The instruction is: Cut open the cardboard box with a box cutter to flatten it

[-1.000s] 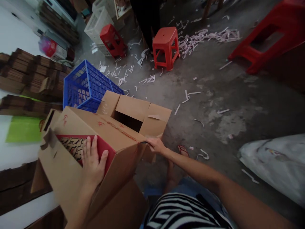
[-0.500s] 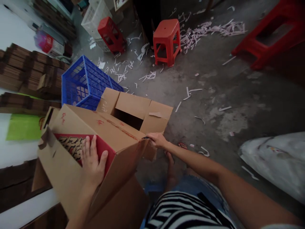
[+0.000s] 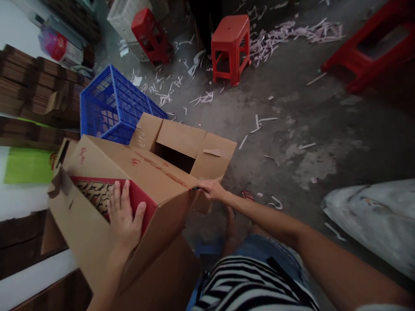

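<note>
A big brown carton lies at the near left, its long printed face sloping up toward the right hand. Inside, behind a raised cardboard panel, sits a red printed package. The left hand rests on that package with its fingers extended and slightly apart, grasping nothing. The right hand is at the carton's right corner, its fingers curled around a slim dark object, too small and partly hidden to identify. The object meets the corner at the end of a reddish-brown seam running along the carton's face.

Just beyond stands a second carton, flaps turned out around a dark opening, with a blue plastic crate behind it to the left.

If the dark object has an edge, a hard pull could make it skid off the corner, tearing the cardboard or scraping the second carton. Set too deep, it could mark the package's wrapping. Uneven pressure from the left hand could tip the big carton, since its support is not clearly visible. The paper strips scattered on the concrete floor could slide underfoot.
</note>
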`<state>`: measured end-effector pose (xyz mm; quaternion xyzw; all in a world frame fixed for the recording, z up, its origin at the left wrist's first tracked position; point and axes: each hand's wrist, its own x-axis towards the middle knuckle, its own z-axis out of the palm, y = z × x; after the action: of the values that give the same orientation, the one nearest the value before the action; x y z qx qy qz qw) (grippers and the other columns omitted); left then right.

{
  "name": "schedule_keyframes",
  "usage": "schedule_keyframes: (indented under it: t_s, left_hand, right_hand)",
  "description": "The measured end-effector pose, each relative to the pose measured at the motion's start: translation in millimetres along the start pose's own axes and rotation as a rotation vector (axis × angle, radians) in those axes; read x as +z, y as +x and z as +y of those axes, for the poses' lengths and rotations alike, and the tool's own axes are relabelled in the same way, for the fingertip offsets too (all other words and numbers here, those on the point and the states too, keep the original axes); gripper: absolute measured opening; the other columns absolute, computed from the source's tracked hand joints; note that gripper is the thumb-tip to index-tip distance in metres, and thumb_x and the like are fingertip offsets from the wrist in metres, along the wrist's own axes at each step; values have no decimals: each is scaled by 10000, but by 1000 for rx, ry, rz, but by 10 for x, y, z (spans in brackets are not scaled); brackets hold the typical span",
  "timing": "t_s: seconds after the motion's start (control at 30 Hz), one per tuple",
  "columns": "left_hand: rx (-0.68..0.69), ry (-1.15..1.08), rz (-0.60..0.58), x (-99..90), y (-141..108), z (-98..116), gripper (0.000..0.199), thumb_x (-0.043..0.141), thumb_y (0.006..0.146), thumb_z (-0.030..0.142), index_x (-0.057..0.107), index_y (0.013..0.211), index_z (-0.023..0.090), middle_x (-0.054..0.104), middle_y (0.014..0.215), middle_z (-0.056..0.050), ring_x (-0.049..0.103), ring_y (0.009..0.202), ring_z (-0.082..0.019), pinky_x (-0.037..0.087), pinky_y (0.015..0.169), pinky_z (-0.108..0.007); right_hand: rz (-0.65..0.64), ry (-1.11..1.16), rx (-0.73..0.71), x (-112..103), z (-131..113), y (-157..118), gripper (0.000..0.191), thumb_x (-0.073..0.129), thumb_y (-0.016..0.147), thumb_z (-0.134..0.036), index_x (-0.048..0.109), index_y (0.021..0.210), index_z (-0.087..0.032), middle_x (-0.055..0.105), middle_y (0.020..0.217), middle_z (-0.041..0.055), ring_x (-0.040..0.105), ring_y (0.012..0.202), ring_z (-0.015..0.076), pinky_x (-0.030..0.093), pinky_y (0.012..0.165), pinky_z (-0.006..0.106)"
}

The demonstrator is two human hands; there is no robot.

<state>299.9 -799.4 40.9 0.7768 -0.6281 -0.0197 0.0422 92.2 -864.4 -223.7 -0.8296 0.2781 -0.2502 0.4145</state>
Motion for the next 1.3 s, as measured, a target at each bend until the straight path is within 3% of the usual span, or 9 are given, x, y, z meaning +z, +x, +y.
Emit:
schedule_keyframes:
  t_s: [0.2, 0.4, 0.67, 1.03, 1.2, 1.3]
  left_hand:
    - [12, 12, 19, 4, -14, 30, 628, 310, 917, 493, 123, 1460, 240, 90, 1543, -66, 81, 1408, -264, 79, 1147, -493]
    - [11, 20, 18, 4, -44, 45, 626, 303, 917, 491, 121, 1461, 241, 86, 1544, -62, 72, 1409, -267, 74, 1145, -500]
    - [25, 11, 25, 28, -39, 52, 637, 296, 911, 508, 121, 1461, 238, 89, 1543, -65, 78, 1408, -268, 67, 1143, -506]
    - [11, 17, 6, 27, -42, 20, 640, 302, 910, 505, 117, 1462, 236, 86, 1543, -70, 84, 1407, -270, 61, 1144, -505]
    - [21, 22, 18, 9, -38, 58, 628, 307, 918, 480, 120, 1462, 227, 94, 1542, -78, 71, 1409, -264, 63, 1147, -495]
    - [17, 18, 23, -16, -54, 120, 619, 314, 919, 470, 146, 1458, 215, 112, 1537, -93, 82, 1408, -262, 75, 1145, -497]
  right_hand:
    - [-17, -65, -26, -11, 76, -40, 215, 405, 889, -263, 581, 987, -188, 636, 827, 51, 548, 747, 158, 319, 618, 258]
    - [33, -91, -24, -90, -21, -15, 200, 398, 883, -266, 566, 957, -188, 622, 817, 48, 537, 757, 156, 300, 617, 261]
    - [-49, -41, -10, -203, 70, 32, 225, 388, 917, -329, 576, 939, -207, 632, 821, 23, 535, 710, 137, 262, 588, 262]
    - [-90, -77, -33, -50, 166, 89, 178, 421, 864, -257, 573, 933, -193, 636, 846, 45, 545, 754, 153, 295, 609, 264]
    - [-261, -182, 167, -147, 378, -57, 198, 442, 859, -256, 583, 992, -215, 659, 908, 57, 574, 806, 165, 319, 621, 258]
    - [-155, -144, 337, -194, 384, -43, 230, 388, 900, -316, 575, 977, -207, 656, 924, 68, 580, 815, 177, 345, 641, 262]
